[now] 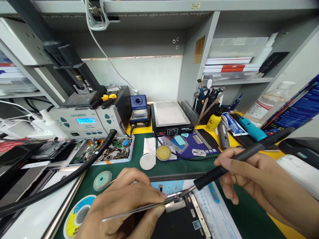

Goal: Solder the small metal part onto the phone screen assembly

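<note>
My left hand [124, 202] is closed on metal tweezers [134, 210], whose tips point right over a black flat device panel [171, 220]. My right hand [244, 172] grips a soldering iron [211, 176] by its black handle, pen-like. The iron's metal tip meets the tweezer tips at the panel's upper edge, close to a silver strip [175, 205]; whether they touch cannot be made out. Beneath the panel lies a light blue printed sheet [219, 212]. My left hand hides part of the panel.
A spool of solder wire [81, 212] and a round teal-white piece [102, 180] lie left of my left hand. A tin of amber paste [163, 153], a heating plate [170, 114] and a tray of circuit boards [119, 151] stand behind. A thick black hose [82, 172] crosses the left side.
</note>
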Tool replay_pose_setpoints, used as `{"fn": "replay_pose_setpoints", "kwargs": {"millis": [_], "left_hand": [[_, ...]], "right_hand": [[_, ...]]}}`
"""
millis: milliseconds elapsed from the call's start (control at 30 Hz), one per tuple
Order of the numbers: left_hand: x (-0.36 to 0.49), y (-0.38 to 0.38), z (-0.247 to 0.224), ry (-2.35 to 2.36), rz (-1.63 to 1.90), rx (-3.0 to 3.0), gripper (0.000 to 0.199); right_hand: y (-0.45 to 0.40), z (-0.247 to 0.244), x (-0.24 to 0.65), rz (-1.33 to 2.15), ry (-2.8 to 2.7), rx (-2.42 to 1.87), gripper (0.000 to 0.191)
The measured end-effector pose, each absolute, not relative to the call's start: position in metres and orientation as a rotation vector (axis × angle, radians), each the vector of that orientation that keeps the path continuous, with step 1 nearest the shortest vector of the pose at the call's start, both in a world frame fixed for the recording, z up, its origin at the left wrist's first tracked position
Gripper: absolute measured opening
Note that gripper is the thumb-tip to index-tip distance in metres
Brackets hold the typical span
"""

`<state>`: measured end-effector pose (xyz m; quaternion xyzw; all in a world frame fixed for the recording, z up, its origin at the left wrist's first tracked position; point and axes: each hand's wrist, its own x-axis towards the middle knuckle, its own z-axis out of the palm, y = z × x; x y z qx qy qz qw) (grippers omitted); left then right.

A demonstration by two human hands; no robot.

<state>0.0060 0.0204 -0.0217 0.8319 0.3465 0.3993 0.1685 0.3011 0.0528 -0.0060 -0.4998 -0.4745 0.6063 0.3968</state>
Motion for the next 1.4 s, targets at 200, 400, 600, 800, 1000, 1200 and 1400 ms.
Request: {"fn": "replay_pose_setpoints", "kwargs": {"millis": [200, 400, 600, 800, 1000, 1200, 1400], "left_hand": [[0.008, 0.0207, -0.018, 0.984, 1.159, 2.346, 0.025], [0.0039, 0.0186, -0.0221, 0.973, 1.167, 2.315, 0.03], [0.0061, 0.0181, -0.0256, 0.955, 1.161, 2.293, 0.032], [0.0066, 0.019, -0.0212, 0.968, 1.189, 2.29, 0.034], [0.0063, 0.0179, -0.0244, 0.973, 1.222, 2.226, 0.036], [0.0039, 0.0177, -0.0239, 0.971, 1.115, 2.272, 0.034], [0.0034, 0.0172, -0.0244, 0.979, 1.163, 2.278, 0.03]], "right_hand": [[0.0528, -0.0055, 0.3024, 1.548, -1.169, -1.277, 0.03], [0.053, -0.0043, 0.302, 1.541, -1.166, -1.275, 0.03], [0.0541, -0.0028, 0.3001, 1.538, -1.176, -1.257, 0.031], [0.0534, -0.0032, 0.3007, 1.547, -1.166, -1.269, 0.03], [0.0537, -0.0063, 0.3016, 1.542, -1.17, -1.201, 0.031], [0.0531, -0.0062, 0.3022, 1.553, -1.17, -1.21, 0.031], [0.0549, -0.0078, 0.3017, 1.561, -1.172, -1.196, 0.029]]}}
